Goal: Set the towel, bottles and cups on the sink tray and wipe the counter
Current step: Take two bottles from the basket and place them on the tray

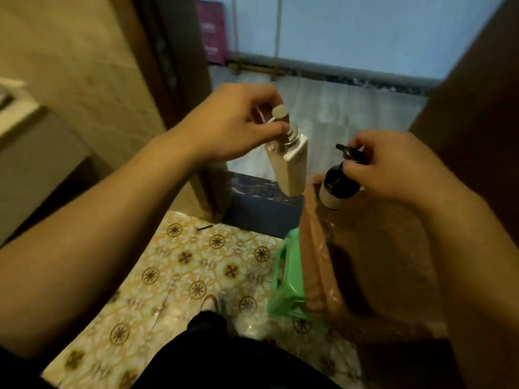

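Observation:
My left hand (233, 122) grips the pump neck of a cream square bottle (289, 164), which hangs in the air at centre frame. My right hand (390, 164) pinches the black pump top of a dark round bottle (338, 186) with a white base, held just right of the cream one. Both bottles dangle above the floor and the corner of a brown surface (373, 248). No towel, cups or sink tray are visible.
A green plastic stool (286, 279) stands by the brown surface on the patterned yellow floor (179, 265). A dark doorframe (174, 80) is at the left, and a wet tiled floor with a blue wall (365, 37) lies beyond the threshold. My foot (210, 307) shows below.

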`<state>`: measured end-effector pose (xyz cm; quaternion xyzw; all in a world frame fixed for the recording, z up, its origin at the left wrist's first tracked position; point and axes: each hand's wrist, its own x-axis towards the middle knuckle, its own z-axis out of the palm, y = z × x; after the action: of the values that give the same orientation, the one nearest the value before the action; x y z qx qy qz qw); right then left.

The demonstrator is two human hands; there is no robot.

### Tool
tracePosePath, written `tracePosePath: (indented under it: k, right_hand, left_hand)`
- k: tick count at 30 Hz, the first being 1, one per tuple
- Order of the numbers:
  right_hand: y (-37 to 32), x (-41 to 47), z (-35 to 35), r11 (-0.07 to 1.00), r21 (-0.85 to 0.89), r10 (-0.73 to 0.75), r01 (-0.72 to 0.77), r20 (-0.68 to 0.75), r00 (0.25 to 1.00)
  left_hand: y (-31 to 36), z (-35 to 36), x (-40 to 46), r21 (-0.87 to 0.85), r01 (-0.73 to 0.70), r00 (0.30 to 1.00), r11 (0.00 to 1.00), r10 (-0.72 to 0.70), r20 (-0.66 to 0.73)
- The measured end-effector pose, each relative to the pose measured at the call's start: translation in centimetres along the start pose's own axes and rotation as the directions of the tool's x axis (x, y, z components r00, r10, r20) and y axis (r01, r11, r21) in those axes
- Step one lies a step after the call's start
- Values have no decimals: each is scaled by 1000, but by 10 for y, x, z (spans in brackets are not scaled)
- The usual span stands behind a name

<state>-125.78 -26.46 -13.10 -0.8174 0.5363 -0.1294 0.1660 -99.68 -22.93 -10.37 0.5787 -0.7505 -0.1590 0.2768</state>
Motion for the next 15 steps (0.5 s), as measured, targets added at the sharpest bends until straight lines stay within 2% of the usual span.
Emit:
tracePosePath:
  k: [3, 7, 15]
  right_hand:
    - [-52, 20, 18, 985, 58, -164, 161, 48, 985]
    - [-123, 43, 65, 940, 62, -341, 335, 147, 929]
    - [-282, 51, 168, 811, 86, -571, 578, 325, 754]
  left_hand:
    - [-29, -42, -55, 54, 162, 985, 985, -159, -61]
    - [-73, -83, -138, 87, 366, 926, 927, -353, -135]
    - [-150, -142, -312, 67, 669, 718, 740, -620, -315]
